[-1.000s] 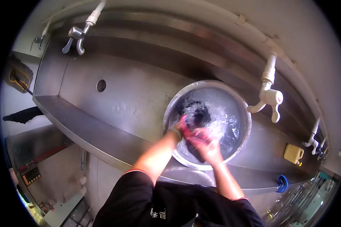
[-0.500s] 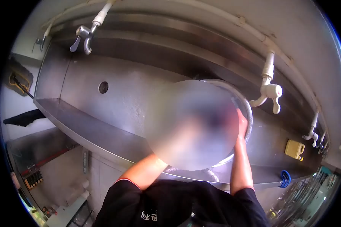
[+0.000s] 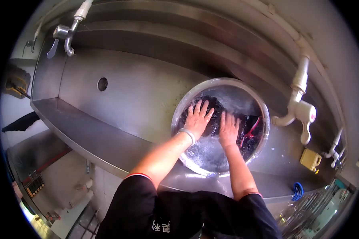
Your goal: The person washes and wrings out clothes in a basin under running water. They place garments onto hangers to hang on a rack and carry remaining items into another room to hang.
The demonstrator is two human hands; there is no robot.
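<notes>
A round metal basin (image 3: 178, 119) stands in the long steel sink with water in it. Dark wet cloth (image 3: 212, 104) with a red strip lies in the water. My left hand (image 3: 198, 119), with a pale band at the wrist, rests on the cloth with its fingers spread. Beside it, my right hand (image 3: 228, 129) lies on the cloth too, fingers stretched out and slightly blurred. How much of the cloth is under the surface I cannot tell.
The steel sink (image 3: 123, 107) has a drain hole (image 3: 102, 84) left of the basin. A white tap (image 3: 299, 109) juts out at the right, a chrome tap (image 3: 68, 36) at the upper left. A yellow jug (image 3: 310, 159) and a blue coil (image 3: 297, 191) sit at the right.
A blurred patch covered most of the basin before; the basin, cloth and both hands now show. My right hand has moved left from the basin's right rim onto the cloth. The view has shifted slightly.
</notes>
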